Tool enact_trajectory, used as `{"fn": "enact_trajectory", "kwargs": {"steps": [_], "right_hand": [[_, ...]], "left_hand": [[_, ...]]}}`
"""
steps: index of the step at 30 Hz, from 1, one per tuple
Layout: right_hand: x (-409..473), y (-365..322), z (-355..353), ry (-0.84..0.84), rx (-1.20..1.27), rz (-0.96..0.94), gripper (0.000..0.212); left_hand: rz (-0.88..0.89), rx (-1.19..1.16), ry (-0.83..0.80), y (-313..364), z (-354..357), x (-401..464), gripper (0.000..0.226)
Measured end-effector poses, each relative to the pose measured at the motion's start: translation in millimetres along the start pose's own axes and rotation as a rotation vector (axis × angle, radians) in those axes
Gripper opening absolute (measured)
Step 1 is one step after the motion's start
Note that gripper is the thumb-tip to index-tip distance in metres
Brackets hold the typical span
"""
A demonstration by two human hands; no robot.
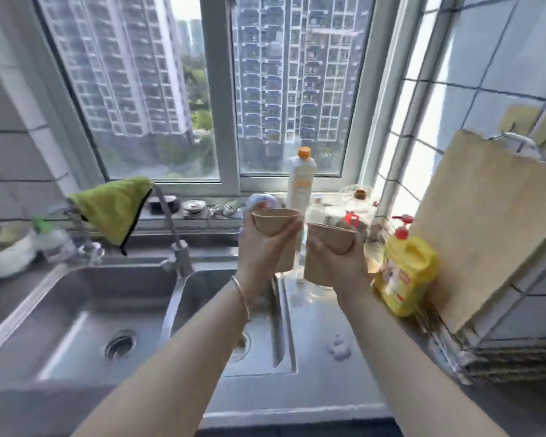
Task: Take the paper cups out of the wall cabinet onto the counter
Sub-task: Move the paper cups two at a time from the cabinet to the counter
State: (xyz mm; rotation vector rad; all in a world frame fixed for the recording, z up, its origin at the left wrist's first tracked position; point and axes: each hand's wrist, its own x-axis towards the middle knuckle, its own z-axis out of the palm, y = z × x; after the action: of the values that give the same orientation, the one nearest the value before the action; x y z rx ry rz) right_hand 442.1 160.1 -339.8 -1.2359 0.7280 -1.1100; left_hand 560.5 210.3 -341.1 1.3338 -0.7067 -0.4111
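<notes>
I hold two brown paper cups in the air above the right end of the sink. My left hand (262, 247) grips one paper cup (276, 220) round its side, with the rim up and tilted toward me. My right hand (334, 263) grips the other paper cup (330, 239), just to the right and slightly lower. The two cups are close together but apart. The steel counter (322, 326) lies below them, right of the sink. The wall cabinet is out of view.
A double steel sink (85, 313) with a tap (177, 247) fills the left. A yellow bottle (405, 272), a white bottle (301, 181) and clear bottles stand by the window. A wooden board (486, 222) leans at right. A green cloth (114, 206) hangs at left.
</notes>
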Motion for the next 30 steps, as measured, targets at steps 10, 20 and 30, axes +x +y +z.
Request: {"fn": "enact_trajectory", "kwargs": {"steps": [10,20,30], "right_hand": [[-87,81,144,-0.647,-0.108,0.302,0.068],[-242,115,288,-1.1,-0.18,0.406,0.065],[-388,143,443,-1.22,-0.263,0.441,0.066]], "left_hand": [[-0.13,-0.016,0.629,-23,-189,-87,0.057],[-0.182,0.151,1.096,6,-369,-213,0.059],[-0.157,0.195,1.286,14,-562,-286,0.055]]}}
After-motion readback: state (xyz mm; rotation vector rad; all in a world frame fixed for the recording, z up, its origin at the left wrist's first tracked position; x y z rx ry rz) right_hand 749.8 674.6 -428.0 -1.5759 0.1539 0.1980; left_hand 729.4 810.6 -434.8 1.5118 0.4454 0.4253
